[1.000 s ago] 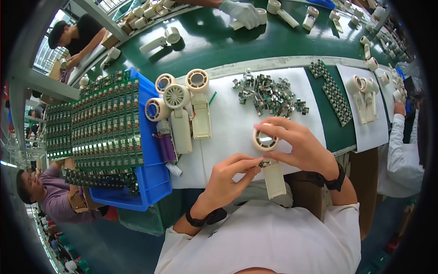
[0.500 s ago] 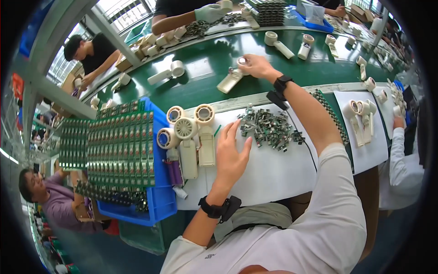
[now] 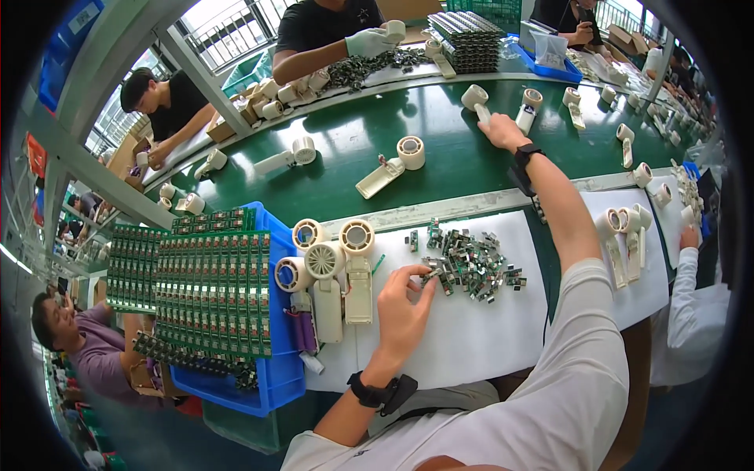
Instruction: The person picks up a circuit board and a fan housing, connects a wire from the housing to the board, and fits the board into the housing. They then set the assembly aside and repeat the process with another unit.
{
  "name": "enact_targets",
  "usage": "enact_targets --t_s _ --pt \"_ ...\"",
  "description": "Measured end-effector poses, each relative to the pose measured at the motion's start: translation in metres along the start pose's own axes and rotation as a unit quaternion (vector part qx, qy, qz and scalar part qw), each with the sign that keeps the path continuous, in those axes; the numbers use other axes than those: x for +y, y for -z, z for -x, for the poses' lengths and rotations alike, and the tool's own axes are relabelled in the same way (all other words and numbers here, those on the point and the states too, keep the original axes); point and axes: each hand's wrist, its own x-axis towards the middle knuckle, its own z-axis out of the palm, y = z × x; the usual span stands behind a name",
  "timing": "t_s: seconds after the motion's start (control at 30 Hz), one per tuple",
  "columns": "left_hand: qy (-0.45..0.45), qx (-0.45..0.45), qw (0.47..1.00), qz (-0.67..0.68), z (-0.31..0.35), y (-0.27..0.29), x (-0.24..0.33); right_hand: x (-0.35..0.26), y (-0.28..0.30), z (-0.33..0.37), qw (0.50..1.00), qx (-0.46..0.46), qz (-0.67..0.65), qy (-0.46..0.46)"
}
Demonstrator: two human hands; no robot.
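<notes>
My right hand [image 3: 504, 133] reaches over the green conveyor belt, its fingers closed on the handle of a white handheld fan housing [image 3: 474, 97] with a round head. At the left edge of a pile of small circuit boards [image 3: 471, 263], my left hand [image 3: 402, 312] pinches a small circuit board [image 3: 429, 275] between thumb and fingertips. The pile rests on a white sheet [image 3: 463, 337]. Left of that hand lie several fan parts, among them a round head with a spoked grille [image 3: 324, 260] and an open handle shell [image 3: 359, 292].
A blue bin [image 3: 287, 353] at the left holds stacked green circuit panels [image 3: 212, 286]. More fan housings, such as one with an open handle [image 3: 409, 152], lie along the belt [image 3: 338, 188]. Across it, a gloved co-worker's hand [image 3: 369, 43] holds a white part. Several fan housings [image 3: 620, 235] lie at right.
My right hand has left the nearer fan housing on the belt and moved right and farther to another one. My left hand has closed its fingers at the circuit board pile.
</notes>
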Motion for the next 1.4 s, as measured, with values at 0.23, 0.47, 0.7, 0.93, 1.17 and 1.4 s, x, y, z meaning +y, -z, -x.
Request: enact_targets --t_s 0.23,0.47,0.7,0.93,1.17,1.4 --pt "-0.015 0.002 0.998 0.059 0.014 0.01 0.008 0.012 0.13 0.161 0.687 -0.241 -0.684 -0.037" --pt "0.015 -0.105 0.99 0.095 0.057 0.029 0.0 0.012 0.177 0.427 0.696 -0.32 -0.62 -0.169" --pt "-0.064 -0.168 0.973 0.144 0.071 0.017 0.004 -0.054 0.122 0.545 0.664 -0.231 -0.646 -0.299" --pt "-0.068 -0.284 0.937 0.194 0.08 0.023 -0.001 -0.063 0.089 0.527 0.967 -0.069 -0.224 -0.103" --pt "-0.025 -0.38 0.886 0.264 0.092 0.026 0.001 -0.063 0.096 0.499 0.972 0.085 -0.201 0.088" --pt "0.007 -0.434 0.865 0.252 0.088 0.025 -0.004 -0.046 0.114 0.482 0.957 -0.033 -0.206 0.202"
